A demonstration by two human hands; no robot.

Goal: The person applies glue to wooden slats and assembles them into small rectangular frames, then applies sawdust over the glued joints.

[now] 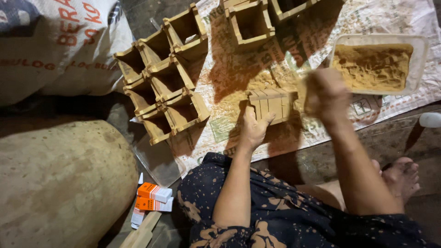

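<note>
- Dim floor work: a printed woven plastic sheet point(390, 14) is spread over the ground, dusted brown, with my patterned dress and my bare foot point(402, 177) at its near edge.
- Near the middle of that near edge lies a small slatted wooden block mould point(271, 103), on its side, the slats facing up.
- My left hand point(254, 130) braces it from the near side, thumb and fingers spread apart and pressed against the wood, wrist straight, forearm running up from my lap.
- My right hand point(327, 94) hovers just right of the mould, blurred; it looks bunched, maybe around brown powder, but I cannot tell whether the fingers are closed.
- That mould looks light, stiff and rough, so it should grip well by its flat outer faces; the slat joints seem the weak spot, so I judge pressing there unwise.
- Behind my right hand, toward the sheet's far right corner, sits a clear plastic tray of brown powder point(374, 64), loose and crumbly.
- Off the sheet's left edge cluster open square wooden moulds point(163, 85), with a white printed sack point(59, 46) beyond.
</note>
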